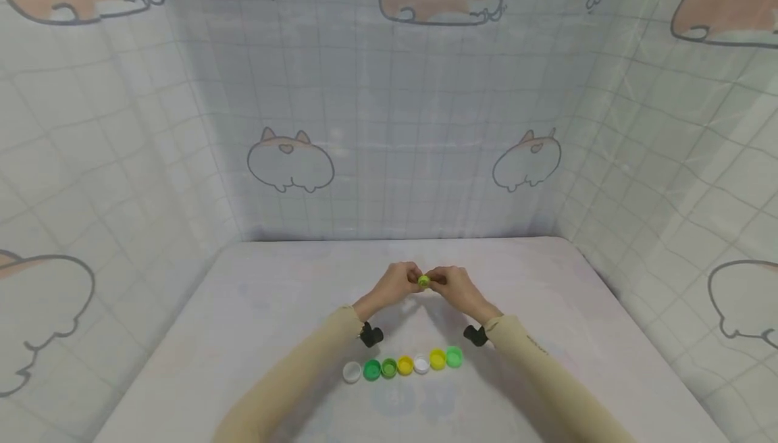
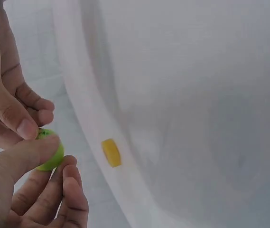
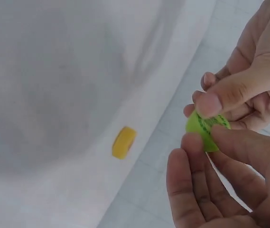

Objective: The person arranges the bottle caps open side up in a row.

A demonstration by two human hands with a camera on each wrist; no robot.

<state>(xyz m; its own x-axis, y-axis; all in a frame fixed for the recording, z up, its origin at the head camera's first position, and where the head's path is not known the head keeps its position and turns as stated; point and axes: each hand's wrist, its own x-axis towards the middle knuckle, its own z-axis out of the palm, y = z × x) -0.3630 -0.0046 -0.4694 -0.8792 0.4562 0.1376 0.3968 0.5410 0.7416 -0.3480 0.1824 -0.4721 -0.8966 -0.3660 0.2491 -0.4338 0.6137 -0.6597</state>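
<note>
A lime-green bottle cap (image 1: 424, 281) is held in the air between both hands, above the far half of the table. My left hand (image 1: 395, 282) pinches it from the left, and my right hand (image 1: 457, 288) has its thumb and fingers on the opposite side. Dark green print shows on the face of the lime-green cap (image 3: 196, 126) in the right wrist view. Fingertips cover part of the same cap (image 2: 55, 160) in the left wrist view. A yellow cap-like piece (image 2: 111, 153) lies near the table edge in both wrist views.
Nearer the body, a row of several caps lies on the pale tabletop (image 1: 273, 281): a white cap (image 1: 352, 373), green caps (image 1: 373, 370), an orange-yellow cap (image 1: 405, 366), a yellow cap (image 1: 437, 360) and others. Patterned cloth walls (image 1: 389, 105) enclose the table's back and sides.
</note>
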